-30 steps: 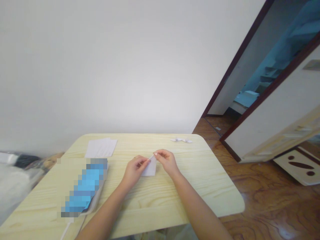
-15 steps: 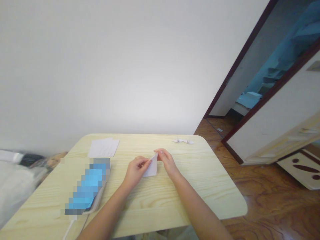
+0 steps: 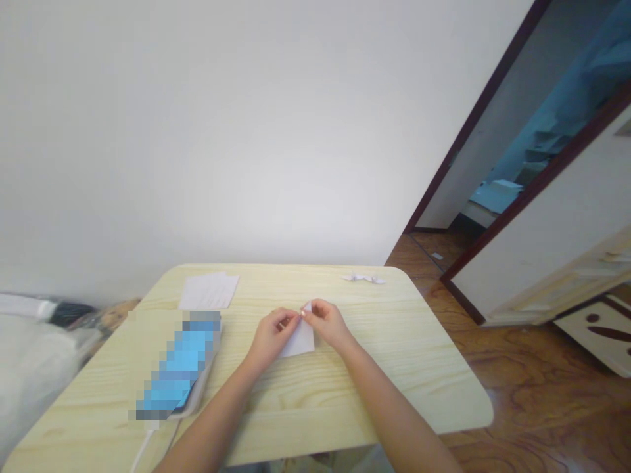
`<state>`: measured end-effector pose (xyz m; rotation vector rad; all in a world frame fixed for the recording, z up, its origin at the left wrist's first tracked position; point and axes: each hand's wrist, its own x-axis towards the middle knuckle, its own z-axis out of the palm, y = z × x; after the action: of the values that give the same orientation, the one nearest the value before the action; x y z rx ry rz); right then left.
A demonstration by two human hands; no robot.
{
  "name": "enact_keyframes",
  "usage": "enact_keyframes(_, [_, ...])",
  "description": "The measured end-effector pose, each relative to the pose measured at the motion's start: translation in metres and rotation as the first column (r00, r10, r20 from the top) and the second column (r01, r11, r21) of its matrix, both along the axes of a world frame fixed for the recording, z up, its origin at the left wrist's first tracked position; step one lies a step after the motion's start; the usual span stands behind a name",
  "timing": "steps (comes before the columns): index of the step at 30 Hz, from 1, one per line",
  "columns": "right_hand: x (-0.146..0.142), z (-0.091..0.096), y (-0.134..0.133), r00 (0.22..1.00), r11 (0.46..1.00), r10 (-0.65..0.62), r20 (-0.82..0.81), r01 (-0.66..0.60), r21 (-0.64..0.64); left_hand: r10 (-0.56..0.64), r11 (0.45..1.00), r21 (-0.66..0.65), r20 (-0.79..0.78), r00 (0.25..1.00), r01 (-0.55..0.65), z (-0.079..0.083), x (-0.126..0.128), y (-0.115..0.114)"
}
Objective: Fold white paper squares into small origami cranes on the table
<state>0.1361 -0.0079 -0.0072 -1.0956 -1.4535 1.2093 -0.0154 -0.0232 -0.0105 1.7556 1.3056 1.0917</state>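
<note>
A small folded piece of white paper (image 3: pixel 300 341) is held just over the middle of the wooden table (image 3: pixel 394 381). My left hand (image 3: pixel 274 332) pinches its left edge between thumb and fingers. My right hand (image 3: pixel 327 322) grips the upper part, its thumb almost meeting the left thumb. A tip of the paper pokes up beside the right fingers. The fingers cover much of the upper fold, so its exact shape is hidden.
Several white paper sheets (image 3: pixel 209 291) lie at the back left. Nearer sits a blurred-out phone (image 3: pixel 180 368) with a white cable (image 3: pixel 142 450). Two small folded white paper pieces (image 3: pixel 365 278) rest at the back right. A wall (image 3: pixel 276 131) stands behind the table.
My right hand has come left and slightly down, closing its fingers on the paper's top near my left thumb. Earlier it touched only the raised tip. The view has shifted slightly.
</note>
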Motion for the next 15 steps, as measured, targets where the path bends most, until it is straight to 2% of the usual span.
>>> enact_keyframes(5, [-0.001,0.002,-0.001,0.999,0.999,-0.033,0.028,0.033,-0.012,0.001,0.999,-0.047,0.021,1.0,0.0,-0.002,0.001,0.001])
enact_keyframes(8, [0.002,0.0,0.002,0.997,0.998,-0.064,0.048,0.065,-0.01,-0.026,0.99,-0.138,0.051,0.998,0.033,0.0,0.0,0.002])
enact_keyframes(12, [0.009,-0.001,0.008,0.994,0.989,-0.113,0.013,0.114,-0.092,-0.109,0.937,-0.326,0.079,0.991,0.129,0.003,-0.004,0.004])
enact_keyframes(15, [0.013,0.0,0.012,0.992,0.984,-0.122,0.006,0.122,-0.131,-0.179,0.889,-0.412,0.088,0.98,0.2,0.004,-0.006,0.004])
